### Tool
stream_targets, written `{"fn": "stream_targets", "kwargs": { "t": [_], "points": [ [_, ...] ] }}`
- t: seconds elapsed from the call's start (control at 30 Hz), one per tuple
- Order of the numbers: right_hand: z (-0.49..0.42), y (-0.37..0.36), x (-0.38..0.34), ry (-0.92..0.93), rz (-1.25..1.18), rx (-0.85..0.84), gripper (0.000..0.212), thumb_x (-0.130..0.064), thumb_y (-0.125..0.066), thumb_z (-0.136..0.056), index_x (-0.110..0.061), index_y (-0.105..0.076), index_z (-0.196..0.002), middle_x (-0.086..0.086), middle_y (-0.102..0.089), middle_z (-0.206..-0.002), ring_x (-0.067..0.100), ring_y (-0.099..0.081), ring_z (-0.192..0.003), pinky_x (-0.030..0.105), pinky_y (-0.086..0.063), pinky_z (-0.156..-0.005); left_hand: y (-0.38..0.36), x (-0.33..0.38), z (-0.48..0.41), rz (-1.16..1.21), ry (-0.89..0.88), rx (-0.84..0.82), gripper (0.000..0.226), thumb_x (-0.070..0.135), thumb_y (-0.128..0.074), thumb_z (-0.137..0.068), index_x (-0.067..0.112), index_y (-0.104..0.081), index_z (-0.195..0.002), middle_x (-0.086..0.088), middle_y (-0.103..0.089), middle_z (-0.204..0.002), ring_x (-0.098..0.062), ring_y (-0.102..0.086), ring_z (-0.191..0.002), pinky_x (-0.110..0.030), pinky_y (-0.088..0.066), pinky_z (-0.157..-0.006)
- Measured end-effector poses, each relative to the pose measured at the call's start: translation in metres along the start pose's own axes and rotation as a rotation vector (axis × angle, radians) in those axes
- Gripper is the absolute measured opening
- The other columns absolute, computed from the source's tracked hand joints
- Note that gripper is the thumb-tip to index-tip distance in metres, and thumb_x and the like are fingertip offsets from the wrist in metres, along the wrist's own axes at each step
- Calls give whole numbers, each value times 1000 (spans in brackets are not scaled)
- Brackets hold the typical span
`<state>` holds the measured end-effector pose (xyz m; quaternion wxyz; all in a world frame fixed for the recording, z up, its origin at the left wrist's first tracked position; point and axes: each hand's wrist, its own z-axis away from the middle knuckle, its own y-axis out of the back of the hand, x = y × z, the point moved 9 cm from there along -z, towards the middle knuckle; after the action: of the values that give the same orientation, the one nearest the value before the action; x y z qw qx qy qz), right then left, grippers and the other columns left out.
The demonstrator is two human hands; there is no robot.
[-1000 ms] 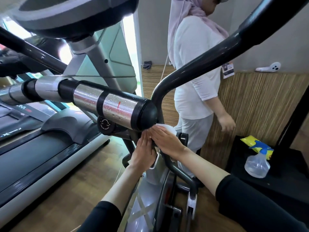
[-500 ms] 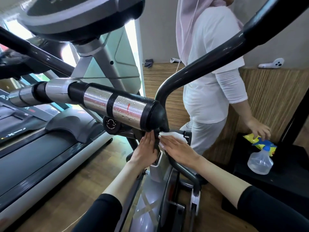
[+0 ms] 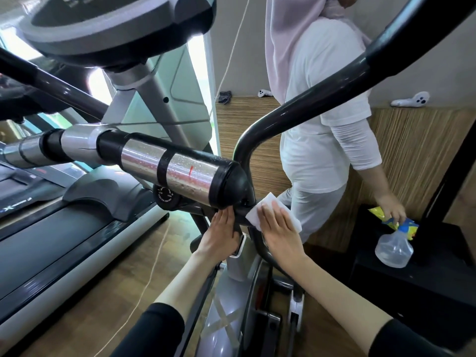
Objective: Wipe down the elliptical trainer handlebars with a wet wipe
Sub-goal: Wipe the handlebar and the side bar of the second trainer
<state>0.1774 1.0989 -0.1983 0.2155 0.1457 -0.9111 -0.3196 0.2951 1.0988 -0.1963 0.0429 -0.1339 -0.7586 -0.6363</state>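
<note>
White wet wipe (image 3: 269, 200): spread flat under the right hand (image 3: 279, 228), its upper corner and right-hand edge showing past the fingers.

Right hand: fingers straight and together, palm down, pressing the wipe against the lower upright of the black handlebar (image 3: 322, 90), just below the bend where the bar curves up and to the right.

Left hand (image 3: 221, 235): on the other side of the same upright, fingers straight and side by side, laid against the frame and holding nothing; fingertips touch the underside of the black end cap. Both hands near each other, the upright between them.

Chrome grip cylinder (image 3: 167, 171): horizontal, banded in black, beaded with droplets, ending in that cap just above the left hand.

Tension knob (image 3: 164, 197): black, round, beneath the cylinder.

Console (image 3: 103, 27): grey and black, overhead at upper left.

Treadmill (image 3: 51, 240): at left, on the wooden floor.

Second person (image 3: 316, 124): in white, standing beyond the handlebar, one hand on a yellow-and-blue packet (image 3: 401, 224).

Spray bottle (image 3: 394, 249): clear, beside the packet, on a black stand (image 3: 425, 292) at right.
</note>
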Motion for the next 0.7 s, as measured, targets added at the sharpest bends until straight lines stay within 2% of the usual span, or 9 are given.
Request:
{"fn": "stream_targets", "kwargs": {
  "t": [0.17,0.23,0.3,0.37,0.43,0.47,0.53,0.63,0.7],
  "points": [
    [-17,-9,6,-120,-14,-124,47,-15,-24,-91,-1,-41,-133,13,-53,-129,27,-52,-121,36,-32,-106,-2,-3,-1,-24,0,-11,74,14,-38,-93,-2,6,-150,-18,4,-160,-25,3,-148,-30,3,-120],
    [-32,-9,8,-186,-107,-149,35,-19,-31,-93,-4,-54,-116,8,-64,-106,24,-62,-100,32,-38,-94,-2,-3,-1,-23,-4,-3,74,14,-39,-93,-2,5,-150,-18,3,-160,-26,2,-148,-30,3,-119],
    [-46,1,14,-261,-138,-90,17,-20,-45,-90,-11,-60,-92,3,-60,-81,22,-61,-78,31,-41,-79,-1,-2,-1,-20,-12,3,73,13,-38,-93,-2,6,-150,-18,3,-160,-26,2,-148,-29,4,-119],
    [-48,14,16,-299,-151,-16,13,-20,-47,-91,-15,-57,-84,0,-55,-75,21,-58,-73,31,-44,-75,0,-3,0,-16,-13,-2,73,13,-37,-93,-2,6,-150,-18,4,-160,-26,3,-148,-29,5,-119],
    [-39,11,15,-291,-142,-13,20,-18,-36,-94,-13,-55,-92,2,-58,-84,21,-59,-82,31,-44,-82,0,-3,0,-18,-13,-2,72,12,-37,-94,-2,7,-150,-17,4,-160,-26,3,-148,-29,5,-118],
    [-32,7,14,-277,-122,-19,30,-17,-27,-97,-9,-55,-103,5,-60,-96,23,-58,-93,32,-40,-91,-1,-4,0,-21,-12,-3,72,12,-36,-94,-1,7,-150,-17,4,-160,-26,3,-148,-29,4,-119],
    [-17,-1,11,-234,-40,10,45,-13,-15,-97,-3,-47,-127,12,-53,-122,27,-48,-116,36,-23,-111,-1,-4,-1,-26,-10,3,72,12,-35,-94,0,8,-150,-16,5,-160,-25,4,-148,-30,4,-119],
    [0,-3,7,-182,4,54,53,-9,-20,-90,2,-29,-141,16,-38,-141,30,-34,-131,39,-9,-117,-2,-5,0,-20,-7,24,71,13,-34,-94,1,9,-150,-14,8,-160,-23,7,-148,-30,5,-120],
    [10,-2,-1,-110,72,63,56,-2,-7,-92,1,-15,-147,15,-26,-150,27,-25,-139,40,-7,-118,-1,-8,2,-17,-3,63,71,13,-34,-94,2,8,-150,-13,8,-160,-22,7,-148,-30,5,-120]
  ]
}}
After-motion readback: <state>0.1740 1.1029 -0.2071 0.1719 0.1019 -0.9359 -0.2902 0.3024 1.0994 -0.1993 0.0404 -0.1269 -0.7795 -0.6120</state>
